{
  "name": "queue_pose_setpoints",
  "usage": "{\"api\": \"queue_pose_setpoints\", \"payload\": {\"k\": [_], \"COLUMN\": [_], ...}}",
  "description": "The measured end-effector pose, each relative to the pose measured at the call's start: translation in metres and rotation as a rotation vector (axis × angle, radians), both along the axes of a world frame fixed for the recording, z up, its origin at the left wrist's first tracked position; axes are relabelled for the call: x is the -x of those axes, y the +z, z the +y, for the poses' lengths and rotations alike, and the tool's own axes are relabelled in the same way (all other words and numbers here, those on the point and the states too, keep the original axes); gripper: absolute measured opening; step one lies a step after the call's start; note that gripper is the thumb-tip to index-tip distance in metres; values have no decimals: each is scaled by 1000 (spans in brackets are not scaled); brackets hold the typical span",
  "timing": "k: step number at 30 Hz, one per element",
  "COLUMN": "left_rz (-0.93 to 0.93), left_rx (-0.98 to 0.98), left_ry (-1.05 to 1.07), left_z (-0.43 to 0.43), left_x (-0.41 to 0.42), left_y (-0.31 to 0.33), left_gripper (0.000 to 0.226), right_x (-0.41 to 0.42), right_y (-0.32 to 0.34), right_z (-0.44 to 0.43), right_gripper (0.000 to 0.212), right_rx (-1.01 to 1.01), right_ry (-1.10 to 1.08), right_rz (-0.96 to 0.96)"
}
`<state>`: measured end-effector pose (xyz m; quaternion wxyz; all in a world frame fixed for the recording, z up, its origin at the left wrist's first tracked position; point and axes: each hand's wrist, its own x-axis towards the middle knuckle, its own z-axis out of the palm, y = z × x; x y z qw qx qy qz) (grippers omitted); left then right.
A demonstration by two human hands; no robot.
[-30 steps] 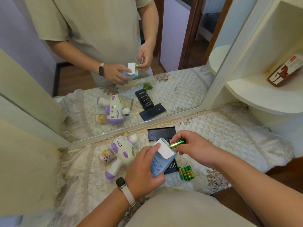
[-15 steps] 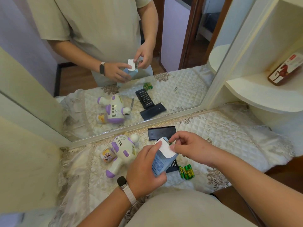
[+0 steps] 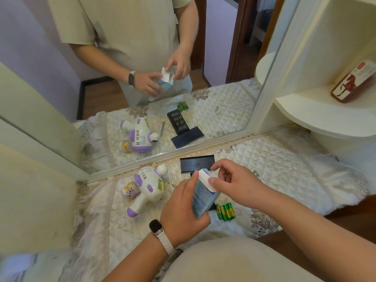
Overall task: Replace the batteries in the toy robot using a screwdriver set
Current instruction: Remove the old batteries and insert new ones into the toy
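A mirror (image 3: 40, 47) stands behind a quilted cloth (image 3: 274, 159). The toy robot (image 3: 147, 181) lies on the cloth, left of the hands. The left hand (image 3: 181, 210) is curled round a small blue box (image 3: 201, 198), holding it tilted above the cloth. The right hand (image 3: 238, 184) pinches the box's white flap (image 3: 205, 179). Green batteries (image 3: 225, 211) lie in a row just beside the box.

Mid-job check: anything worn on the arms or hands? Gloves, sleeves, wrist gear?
No gloves: the left hand and right hand are bare, forearms unsleeved. The left wrist carries a smartwatch with a dark rectangular face and a pale strap. The right wrist is bare.
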<state>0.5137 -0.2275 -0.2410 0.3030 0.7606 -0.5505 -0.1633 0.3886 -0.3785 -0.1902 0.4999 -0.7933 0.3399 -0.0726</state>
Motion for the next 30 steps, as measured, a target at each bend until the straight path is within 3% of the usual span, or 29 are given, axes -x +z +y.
{"api": "queue_pose_setpoints", "payload": {"k": [4, 10, 14, 19, 23, 30], "left_rz": [20, -12, -26, -72, -87, -157], "left_rx": [8, -3, 6, -53, -68, -88], "left_ry": [28, 61, 82, 91, 93, 69], "left_z": [-10, -26, -40, -54, -62, -85], "left_x": [13, 35, 47, 60, 68, 80], "left_y": [6, 12, 14, 17, 20, 26], "left_gripper": [110, 112, 107, 115, 111, 99], "right_x": [13, 29, 44, 52, 60, 71], "right_y": [4, 6, 9, 8, 6, -7], "right_z": [-9, -29, -43, -61, -75, -100], "right_gripper": [41, 25, 38, 17, 20, 6], "right_rx": [71, 60, 43, 19, -62, -154], "right_ry": [94, 41, 120, 19, 14, 2], "right_rz": [67, -31, -4, -102, -130, -102]}}
